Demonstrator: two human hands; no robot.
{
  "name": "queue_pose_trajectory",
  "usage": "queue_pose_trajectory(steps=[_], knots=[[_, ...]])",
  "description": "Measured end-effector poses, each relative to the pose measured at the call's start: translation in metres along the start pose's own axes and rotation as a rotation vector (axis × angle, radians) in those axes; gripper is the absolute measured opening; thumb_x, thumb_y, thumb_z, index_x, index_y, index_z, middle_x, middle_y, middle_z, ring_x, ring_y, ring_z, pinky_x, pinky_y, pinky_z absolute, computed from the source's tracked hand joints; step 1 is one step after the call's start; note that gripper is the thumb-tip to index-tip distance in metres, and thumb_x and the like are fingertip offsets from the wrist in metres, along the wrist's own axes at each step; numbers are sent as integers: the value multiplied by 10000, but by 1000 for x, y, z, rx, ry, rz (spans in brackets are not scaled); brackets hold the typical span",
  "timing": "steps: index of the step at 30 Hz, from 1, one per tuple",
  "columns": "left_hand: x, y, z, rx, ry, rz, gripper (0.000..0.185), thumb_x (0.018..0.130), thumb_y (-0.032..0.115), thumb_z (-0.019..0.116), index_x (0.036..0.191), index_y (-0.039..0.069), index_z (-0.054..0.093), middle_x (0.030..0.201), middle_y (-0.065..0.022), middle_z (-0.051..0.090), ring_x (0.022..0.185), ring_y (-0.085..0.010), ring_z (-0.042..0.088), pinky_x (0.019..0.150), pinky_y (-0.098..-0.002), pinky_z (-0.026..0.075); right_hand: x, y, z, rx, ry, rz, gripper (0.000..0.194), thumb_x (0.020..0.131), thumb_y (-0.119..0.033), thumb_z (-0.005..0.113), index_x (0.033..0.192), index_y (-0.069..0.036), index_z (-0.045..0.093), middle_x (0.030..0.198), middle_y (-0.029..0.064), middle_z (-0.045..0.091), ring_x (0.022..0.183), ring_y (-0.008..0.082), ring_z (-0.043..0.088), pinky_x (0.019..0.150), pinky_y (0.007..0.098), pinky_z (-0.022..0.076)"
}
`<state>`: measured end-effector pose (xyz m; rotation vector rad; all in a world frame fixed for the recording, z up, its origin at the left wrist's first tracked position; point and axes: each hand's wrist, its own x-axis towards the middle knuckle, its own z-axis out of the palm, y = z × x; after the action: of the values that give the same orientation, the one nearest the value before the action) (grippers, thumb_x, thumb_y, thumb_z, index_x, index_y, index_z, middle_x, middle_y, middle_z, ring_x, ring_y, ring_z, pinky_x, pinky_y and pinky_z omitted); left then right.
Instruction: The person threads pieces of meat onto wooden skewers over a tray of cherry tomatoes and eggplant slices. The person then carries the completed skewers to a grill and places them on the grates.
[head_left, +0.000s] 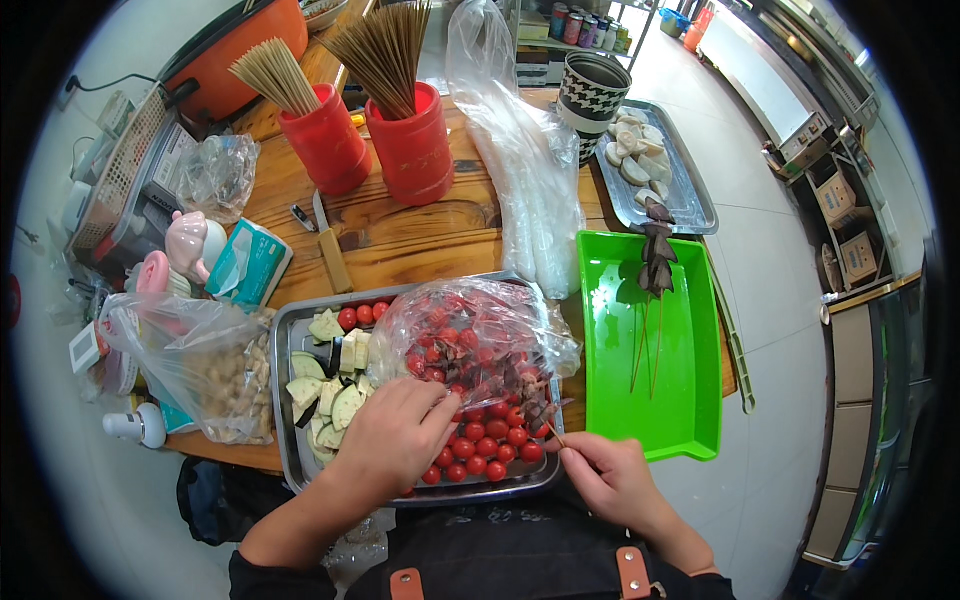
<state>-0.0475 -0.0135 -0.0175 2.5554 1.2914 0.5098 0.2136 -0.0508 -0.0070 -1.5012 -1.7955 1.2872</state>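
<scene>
My right hand (611, 476) pinches a thin wooden skewer (556, 433) at the right side of a metal tray (279, 352). Dark pieces sit on the skewer's far end. My left hand (405, 431) reaches over the tray's middle, its fingertips at a clear plastic bag (480, 307); whether they grip anything is hidden. Cherry tomatoes (487, 448) lie under and beside the bag, with cut eggplant (349, 407) at the left. Two skewers threaded with dark pieces (658, 259) rest in a green plastic tray (592, 352) to the right.
Two red containers (411, 154) hold bundles of skewers at the back. A knife (332, 255) lies left of centre. Long plastic bags (525, 172) stretch behind the tray. A bag of tan pieces (217, 382) sits left. Back right are a tray of pale slices (694, 199) and a patterned cup (592, 90).
</scene>
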Motion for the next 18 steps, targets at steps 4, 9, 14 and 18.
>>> queue_pose_trajectory(steps=[4, 9, 14, 18], knots=[[-6, 10, -10, -137, 59, -97, 408, 775, 120, 721, 1151, 8, 608, 1066, -134, 621, 978, -298, 605, 899, -374, 480, -1, -7, 3, 196, -16, -16, 138, 912, -92, 614, 1007, -19, 682, 677, 73, 648, 553, 122, 602, 524, 260, 467], [-2, 44, 15, -1830, 14, -698, 481, 920, 180, 620, 1334, -5, 462, 1244, -153, 581, 1121, -264, 589, 987, -373, 459, 4, -13, 19, 347, -52, -4, 141, 932, -108, 604, 1010, -19, 680, 690, 58, 642, 590, 97, 592, 557, 247, 471], [2, 63, 35, -2194, 238, -716, 375, 985, 129, 505, 1336, 4, 469, 1296, -137, 565, 1157, -224, 578, 963, -357, 475, 1, -12, 21, 320, -97, 28, 142, 936, -107, 595, 1012, -23, 681, 733, 66, 661, 628, 91, 603, 581, 240, 477], [3, 64, 35, -2240, 182, -696, 335, 981, 135, 516, 1285, -6, 515, 1271, -120, 585, 1135, -207, 588, 955, -356, 481, -5, -12, 22, 362, -65, -2, 142, 938, -101, 588, 1010, -22, 681, 770, 73, 680, 627, 99, 607, 582, 240, 480]])
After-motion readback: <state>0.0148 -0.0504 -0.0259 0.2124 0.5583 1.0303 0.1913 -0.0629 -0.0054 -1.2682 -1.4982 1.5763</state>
